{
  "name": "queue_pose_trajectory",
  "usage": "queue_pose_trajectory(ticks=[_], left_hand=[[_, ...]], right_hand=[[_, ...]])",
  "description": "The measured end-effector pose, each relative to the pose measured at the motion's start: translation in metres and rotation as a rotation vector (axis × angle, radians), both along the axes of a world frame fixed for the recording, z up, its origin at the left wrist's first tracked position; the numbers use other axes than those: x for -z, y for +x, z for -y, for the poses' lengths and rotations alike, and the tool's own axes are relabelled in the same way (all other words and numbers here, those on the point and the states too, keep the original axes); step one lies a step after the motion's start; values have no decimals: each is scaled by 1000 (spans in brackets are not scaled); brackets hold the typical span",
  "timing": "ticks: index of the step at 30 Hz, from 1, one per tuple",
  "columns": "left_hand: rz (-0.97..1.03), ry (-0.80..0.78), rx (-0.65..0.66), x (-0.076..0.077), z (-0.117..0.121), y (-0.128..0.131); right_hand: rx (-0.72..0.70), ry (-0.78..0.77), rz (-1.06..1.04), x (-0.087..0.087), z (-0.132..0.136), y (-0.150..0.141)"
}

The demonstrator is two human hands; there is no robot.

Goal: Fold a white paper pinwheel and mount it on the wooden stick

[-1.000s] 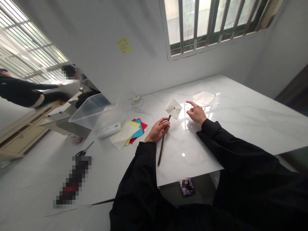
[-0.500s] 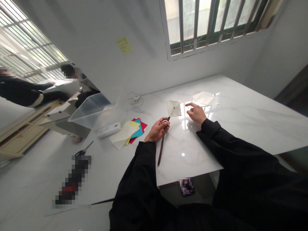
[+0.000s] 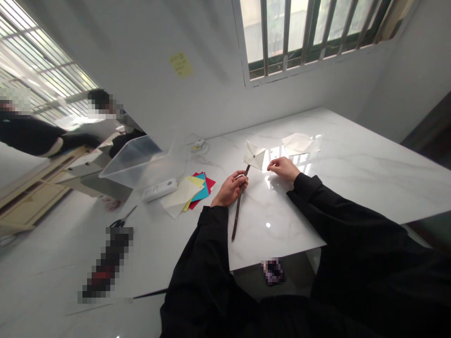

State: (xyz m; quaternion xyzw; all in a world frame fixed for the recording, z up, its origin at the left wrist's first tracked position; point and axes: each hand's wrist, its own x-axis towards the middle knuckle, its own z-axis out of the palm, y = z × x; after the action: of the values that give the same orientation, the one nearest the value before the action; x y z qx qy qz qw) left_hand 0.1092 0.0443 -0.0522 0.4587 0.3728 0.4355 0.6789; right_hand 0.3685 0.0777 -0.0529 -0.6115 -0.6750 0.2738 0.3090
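Observation:
A white paper pinwheel (image 3: 259, 159) with a small dark centre pin sits at the top of a dark brown stick (image 3: 237, 216). My left hand (image 3: 230, 188) is closed around the stick just below the pinwheel. My right hand (image 3: 284, 169) hovers just right of the pinwheel, fingers curled in and fingertips close to its right edge. Nothing shows in those fingers. Behind the right hand, pale folded paper (image 3: 299, 142) lies on the white marbled table (image 3: 359, 173).
Left of my hands lie coloured paper sheets (image 3: 183, 191), a white oblong device (image 3: 160, 189), a clear plastic bin (image 3: 136, 162) and scissors (image 3: 123, 219). A pixelated dark object (image 3: 107, 263) lies nearer. A barred window (image 3: 310, 37) is above; two people sit at far left.
The pinwheel has turned on its stick and now shows its blades at another angle. My right hand's outstretched finger has curled in, and the hand has moved slightly left and down.

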Motion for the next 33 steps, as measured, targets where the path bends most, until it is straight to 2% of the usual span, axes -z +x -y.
queue_pose_trajectory(ticks=[3, 7, 9, 16, 20, 24, 26, 30, 33], left_hand=[[0, 4, -1, 1, 0, 0], [-17, -3, 27, 1, 1, 0], [-32, -7, 54, 0, 2, 0], [-43, 1, 58, 1, 2, -1], [-49, 2, 47, 3, 0, -2], [-43, 7, 46, 3, 0, -2], [-37, 2, 43, 2, 0, -1], [-29, -4, 28, 1, 0, 0], [-25, -6, 25, 1, 0, 0]], right_hand=[[102, 79, -40, -2, 3, 1], [93, 269, -31, -6, 9, 3], [95, 309, -1, -6, 8, 5], [95, 119, 208, 5, -4, 13], [124, 144, 182, 7, -5, 11], [191, 207, 117, 2, 0, 9], [161, 216, 83, 0, 1, 8], [24, 109, 131, 3, 0, 8], [42, 107, 139, 6, -3, 8]])
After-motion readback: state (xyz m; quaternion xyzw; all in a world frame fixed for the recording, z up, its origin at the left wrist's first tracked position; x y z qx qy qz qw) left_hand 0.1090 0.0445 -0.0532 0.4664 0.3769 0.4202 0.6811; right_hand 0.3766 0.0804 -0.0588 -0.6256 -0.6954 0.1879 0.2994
